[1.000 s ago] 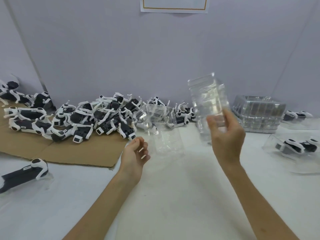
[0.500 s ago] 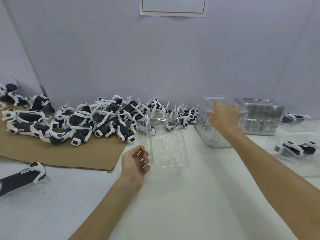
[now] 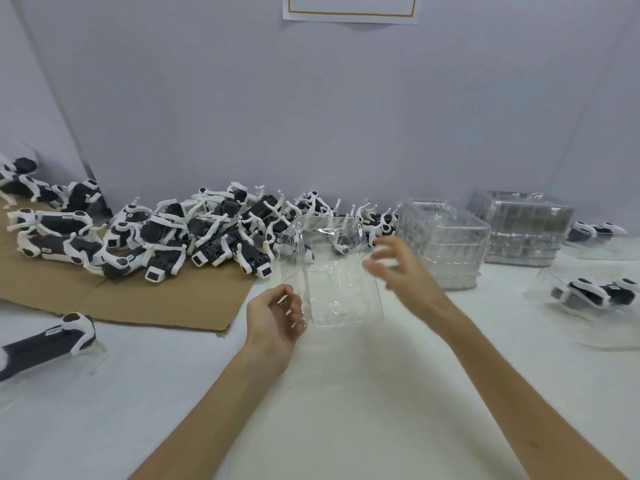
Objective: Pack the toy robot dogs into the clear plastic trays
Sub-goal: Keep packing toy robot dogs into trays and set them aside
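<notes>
your left hand (image 3: 273,317) grips an empty clear plastic tray (image 3: 341,289) by its edge; your right hand (image 3: 398,268) hovers beside it, fingers spread, holding nothing; stacked clear trays (image 3: 446,251) stand behind.

Heaped in a tangle at back left of the table (image 3: 346,393): black-and-white toy robot dogs (image 3: 194,233), legs sticking up. Held tilted above the table at centre by the left grip (image 3: 277,317): one empty clear tray (image 3: 339,278). Standing at back right: two stacks of trays (image 3: 446,251). Lying far right: a packed dog (image 3: 595,292).
</notes>
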